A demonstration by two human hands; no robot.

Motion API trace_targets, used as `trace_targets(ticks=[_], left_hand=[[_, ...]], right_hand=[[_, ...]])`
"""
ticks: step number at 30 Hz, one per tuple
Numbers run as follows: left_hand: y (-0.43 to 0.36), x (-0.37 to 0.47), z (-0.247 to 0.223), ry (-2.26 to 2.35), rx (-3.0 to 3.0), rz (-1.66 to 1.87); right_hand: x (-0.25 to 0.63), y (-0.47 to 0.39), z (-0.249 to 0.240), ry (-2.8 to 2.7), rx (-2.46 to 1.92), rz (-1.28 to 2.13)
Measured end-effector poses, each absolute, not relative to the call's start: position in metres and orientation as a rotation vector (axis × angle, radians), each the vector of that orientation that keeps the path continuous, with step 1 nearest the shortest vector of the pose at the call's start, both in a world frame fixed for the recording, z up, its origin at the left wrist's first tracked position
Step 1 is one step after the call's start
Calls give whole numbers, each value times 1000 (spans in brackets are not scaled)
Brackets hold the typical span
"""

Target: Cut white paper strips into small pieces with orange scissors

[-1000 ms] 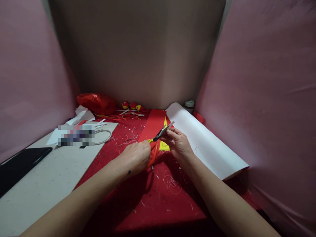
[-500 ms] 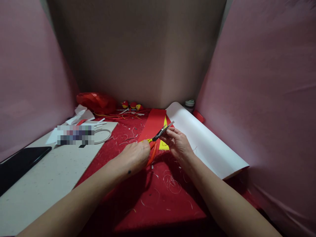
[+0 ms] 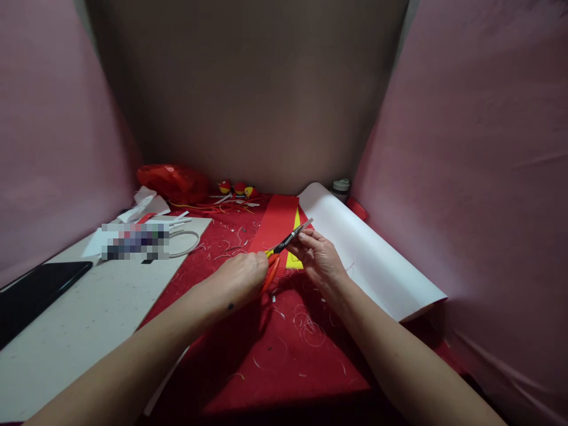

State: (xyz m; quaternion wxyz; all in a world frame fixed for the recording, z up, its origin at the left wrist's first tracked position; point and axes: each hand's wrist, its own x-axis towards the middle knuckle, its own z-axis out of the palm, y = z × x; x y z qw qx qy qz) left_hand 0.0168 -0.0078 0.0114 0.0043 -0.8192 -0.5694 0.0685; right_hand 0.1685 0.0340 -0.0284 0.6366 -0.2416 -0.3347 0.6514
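My left hand point(image 3: 246, 273) is closed round the handles of a pair of scissors point(image 3: 276, 253) with orange and yellow grips. Their dark blades point up and right, to the fingertips of my right hand point(image 3: 317, 254). That hand pinches a thin grey strip point(image 3: 307, 224), which lies along the blades and sticks out past them. Beneath the scissors lie a red ribbed sheet point(image 3: 277, 222) and a yellow sheet point(image 3: 294, 261) on the red cloth.
A large white sheet point(image 3: 364, 254) curls at the right, with a lidded cup point(image 3: 341, 188) behind it. At the left are a pale board point(image 3: 119, 307) and a black flat object point(image 3: 39, 296). A red bag point(image 3: 173, 182) and small red-yellow figures point(image 3: 239, 189) stand at the back.
The scissor blades have closed together near the strip. My left hand has shifted slightly left and its fingers have drawn in. My right hand stays nearly still.
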Motion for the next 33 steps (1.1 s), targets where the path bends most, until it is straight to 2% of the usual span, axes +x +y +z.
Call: trace_targets(ticks=[33], left_hand=[[-6,5,-2,-1696,-2701,82]], right_hand=[[177,32,-12,-842,-603,1395]])
